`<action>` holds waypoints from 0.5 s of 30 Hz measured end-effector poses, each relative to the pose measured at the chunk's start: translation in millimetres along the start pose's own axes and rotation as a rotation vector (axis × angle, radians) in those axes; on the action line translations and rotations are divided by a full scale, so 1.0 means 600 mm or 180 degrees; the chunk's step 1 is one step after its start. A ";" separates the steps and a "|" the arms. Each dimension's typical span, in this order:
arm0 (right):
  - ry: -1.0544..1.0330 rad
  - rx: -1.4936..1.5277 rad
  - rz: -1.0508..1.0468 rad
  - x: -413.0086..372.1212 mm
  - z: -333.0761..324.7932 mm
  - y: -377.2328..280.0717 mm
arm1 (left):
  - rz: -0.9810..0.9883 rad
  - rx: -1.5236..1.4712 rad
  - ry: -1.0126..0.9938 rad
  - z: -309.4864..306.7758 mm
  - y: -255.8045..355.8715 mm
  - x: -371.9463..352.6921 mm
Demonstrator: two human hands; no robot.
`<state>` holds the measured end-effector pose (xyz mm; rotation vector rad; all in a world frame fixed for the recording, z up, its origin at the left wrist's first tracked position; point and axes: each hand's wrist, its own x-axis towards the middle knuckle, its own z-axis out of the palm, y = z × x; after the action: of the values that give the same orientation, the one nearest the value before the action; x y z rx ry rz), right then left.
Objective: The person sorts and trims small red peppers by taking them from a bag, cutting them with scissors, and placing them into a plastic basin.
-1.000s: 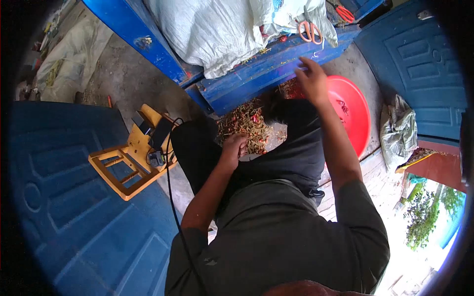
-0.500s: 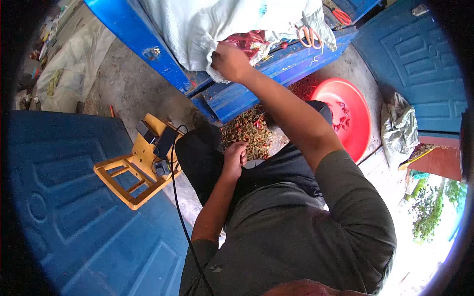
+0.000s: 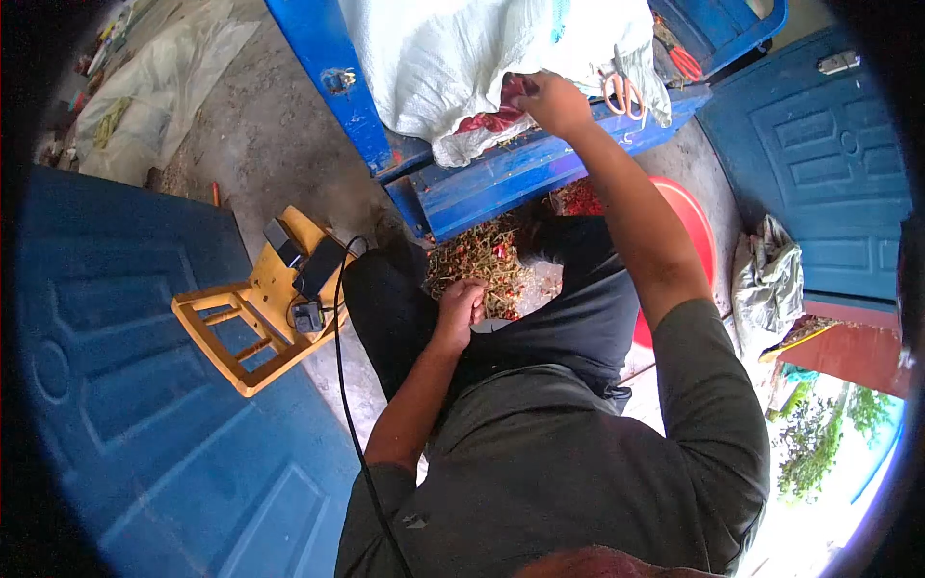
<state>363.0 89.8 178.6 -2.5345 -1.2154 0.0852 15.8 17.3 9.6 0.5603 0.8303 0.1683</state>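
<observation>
A white woven sack (image 3: 424, 58) lies on a blue bench-like frame (image 3: 540, 178), with dark red pieces like dried chillies (image 3: 496, 116) showing in its mouth. My right hand (image 3: 559, 104) is at that mouth, its fingers bent over the red pieces; what they pinch is hidden. Close to its right, scissors with orange handles (image 3: 624, 94) rest against the sack. Low over my lap, my left hand (image 3: 462, 304) is closed, and its contents, if any, cannot be made out. Beneath it lies a heap of stems and red bits (image 3: 477, 252).
Partly behind my right arm stands a red basin (image 3: 696, 226). Red-handled scissors (image 3: 685, 65) lie on the bench's far end. To the left, a wooden stool (image 3: 251, 328) carries dark devices and a black cable (image 3: 339, 385). A crumpled sheet (image 3: 766, 275) sits at right.
My right hand has moved right, from the sack's edge to the red pieces in its mouth. The sack's flap has shifted. My left hand stays closed over my lap. The whole view has shifted slightly.
</observation>
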 end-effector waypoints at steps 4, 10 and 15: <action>-0.0107 0.0620 -0.0469 -0.022 0.020 0.063 | -0.0005 -0.0095 0.0046 -0.002 -0.002 0.003; 0.0384 0.1071 -0.0577 -0.060 0.037 0.079 | -0.0056 0.0154 -0.0217 -0.005 -0.013 0.010; 0.0528 0.2086 -0.0294 -0.096 0.047 0.087 | -0.0002 0.0119 -0.0136 -0.005 -0.011 0.003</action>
<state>360.1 22.6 130.4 -1.8775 -1.0243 0.2086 14.4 13.7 3.5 0.5969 0.7936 0.1402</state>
